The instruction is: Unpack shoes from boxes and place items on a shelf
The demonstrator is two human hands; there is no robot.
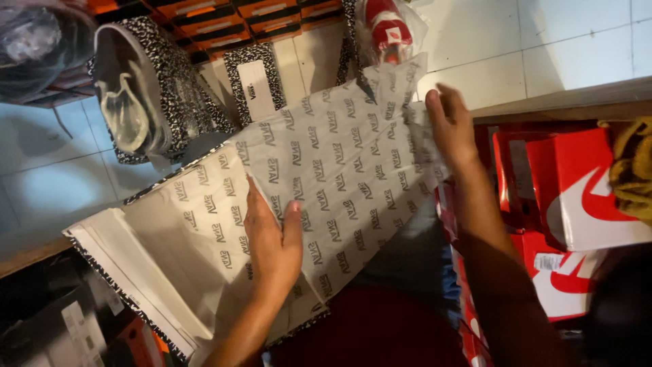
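- At ten o'clock, a black-and-white patterned shoe box (159,81) standing open on the pale tiled floor (543,41), crumpled clear plastic (125,109) spilling over its edge.
- At twelve o'clock, a second patterned box (255,78) with a white label, and behind it a row of orange-and-black boxes (231,17).
- Near one o'clock, a red-and-white shoe (387,27) in a clear bag, just beyond the far corner of the paper.
- At three to four o'clock, stacked red boxes (577,190) with white markings, close beside the right forearm; a tan knitted thing (631,170) on top, kind unclear.
- At centre, a sheet of printed white tissue paper (339,163) spread over an open patterned box (129,272) with a white inner flap at eight o'clock; box interior hidden by the paper.
- Left hand (272,238), at six o'clock of the sheet: flat and open, fingers together, palm pressing on the paper at a fold.
- Right hand (448,129), at two o'clock of the sheet: loosely open, fingertips pinching the paper's far edge, crumpling it slightly.
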